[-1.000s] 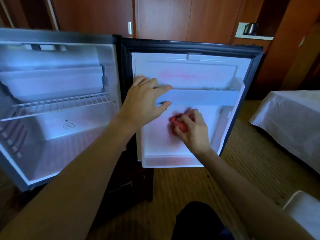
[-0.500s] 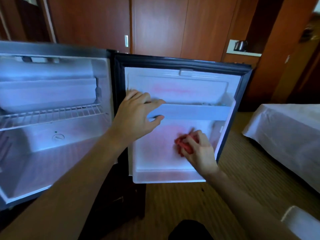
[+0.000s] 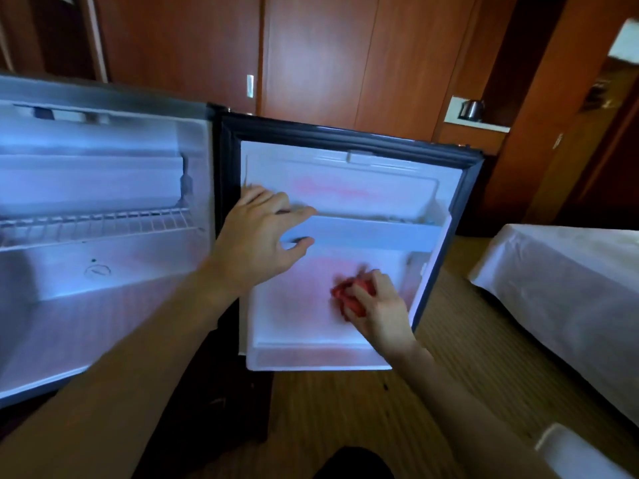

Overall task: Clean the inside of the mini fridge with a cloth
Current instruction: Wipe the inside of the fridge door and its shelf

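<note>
The mini fridge [image 3: 103, 305] stands open on the left, with a white interior and a wire shelf [image 3: 96, 223]. Its door [image 3: 345, 188] is swung out to the right, showing the white inner liner and a door shelf rail [image 3: 373, 233]. My left hand [image 3: 259, 240] grips the left end of that rail, thumb under it. My right hand [image 3: 377, 305] is closed on a crumpled red cloth [image 3: 349, 295] and presses it against the lower door panel, below the rail.
A bed with a white sheet [image 3: 570, 288] lies to the right. Wooden cabinet doors [image 3: 328, 57] rise behind the fridge, and a kettle [image 3: 472, 108] sits on a ledge. Striped carpet [image 3: 345, 409] covers the floor in front.
My right hand has carried the red cloth from the middle of the lower door panel toward its right and lower part. My left hand stayed on the rail. The view tilted upward.
</note>
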